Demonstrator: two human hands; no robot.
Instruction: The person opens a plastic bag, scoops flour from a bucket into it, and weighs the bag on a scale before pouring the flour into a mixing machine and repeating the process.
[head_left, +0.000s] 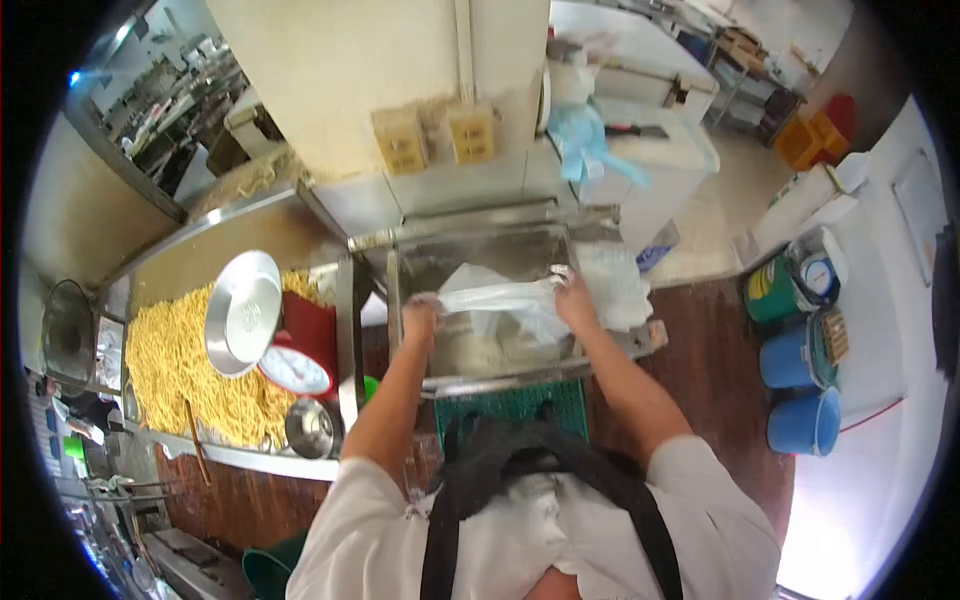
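A whitish, see-through plastic bag (500, 300) is stretched sideways between my two hands. My left hand (422, 316) is closed on its left end, and my right hand (572, 300) grips its right end. Beneath the bag is a shallow metal tray (465, 382) with a pale, dusty-looking bottom. A stack of white plastic bags (612, 285) lies just right of my right hand. To the left of my left hand stands a red dial scale (305, 345) with a round metal pan (243, 312) on top.
Yellow noodles (180, 360) fill a wide metal-edged table on the left, with a steel bowl (311, 428) at its near corner. Blue buckets (803, 420) line the right wall. A knife (636, 131) and a light-blue cloth-like item (582, 140) lie on the white counter ahead.
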